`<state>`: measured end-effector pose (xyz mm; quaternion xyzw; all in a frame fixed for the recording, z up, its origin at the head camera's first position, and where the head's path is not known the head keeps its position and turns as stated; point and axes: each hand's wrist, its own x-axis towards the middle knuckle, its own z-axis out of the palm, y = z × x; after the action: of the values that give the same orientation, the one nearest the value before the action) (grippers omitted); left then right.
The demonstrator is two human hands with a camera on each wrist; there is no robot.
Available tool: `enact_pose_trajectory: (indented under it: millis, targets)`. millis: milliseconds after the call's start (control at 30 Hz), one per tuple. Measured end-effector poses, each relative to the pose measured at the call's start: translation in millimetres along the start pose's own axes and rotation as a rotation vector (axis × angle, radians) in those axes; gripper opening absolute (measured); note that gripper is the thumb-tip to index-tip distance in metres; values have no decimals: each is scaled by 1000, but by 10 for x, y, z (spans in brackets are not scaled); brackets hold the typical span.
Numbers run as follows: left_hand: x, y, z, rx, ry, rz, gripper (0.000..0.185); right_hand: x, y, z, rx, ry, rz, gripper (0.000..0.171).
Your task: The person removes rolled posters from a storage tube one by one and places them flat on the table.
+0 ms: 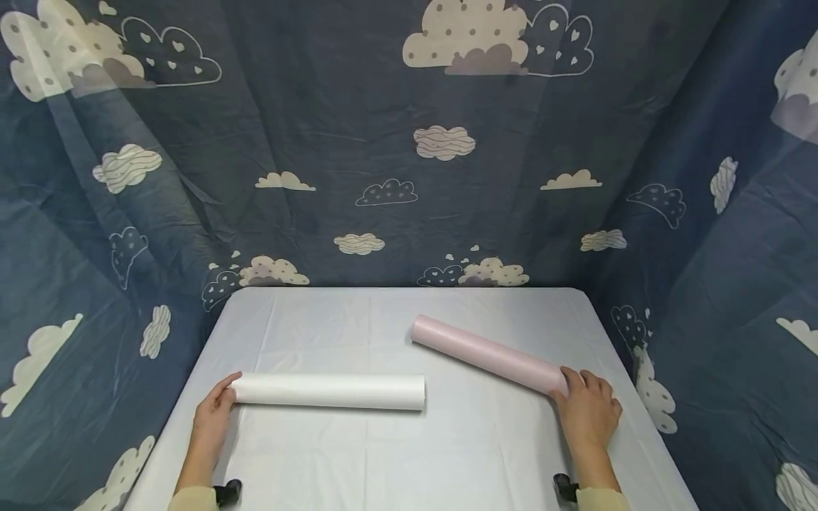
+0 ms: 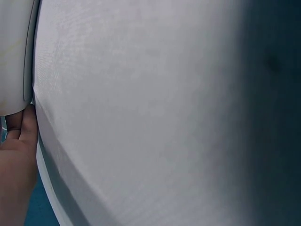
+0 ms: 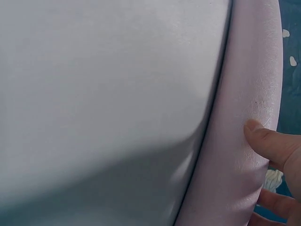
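Note:
A white roll (image 1: pixel 329 391), a long smooth tube of wound sheet, lies crosswise on the left half of the table. My left hand (image 1: pixel 211 419) holds its left end, the fingertips right at the rim. In the left wrist view, fingers (image 2: pixel 29 125) tuck against that end of the roll (image 2: pixel 14 52). A pink roll (image 1: pixel 488 355) with fine streaks on its surface lies slanted on the right, its far end pointing back and left. My right hand (image 1: pixel 588 411) grips its near right end. The right wrist view shows the thumb (image 3: pixel 265 139) pressed on the pink roll's side.
Both rolls lie on a table covered with a white cloth (image 1: pixel 441 454). Dark blue curtains (image 1: pixel 332 106) with cloud prints hang behind the table and along its left and right sides. A black strap piece (image 1: pixel 228 492) shows at the left wrist and another (image 1: pixel 565 487) at the right.

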<state>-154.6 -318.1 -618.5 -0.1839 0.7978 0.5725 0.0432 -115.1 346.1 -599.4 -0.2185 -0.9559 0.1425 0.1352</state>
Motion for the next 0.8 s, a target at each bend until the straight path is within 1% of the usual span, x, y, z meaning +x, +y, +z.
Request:
enact_pose_trajectory:
  millis: [200, 400, 800]
  targets:
    - [-17, 17, 5, 13, 7, 12, 49, 70, -78, 31, 26, 8, -26, 56]
    - [3, 4, 4, 15, 16, 17, 48, 147, -153, 63, 36, 5, -45, 55]
    - [6, -17, -9, 3, 16, 21, 48, 354, -338, 186, 27, -9, -78, 55]
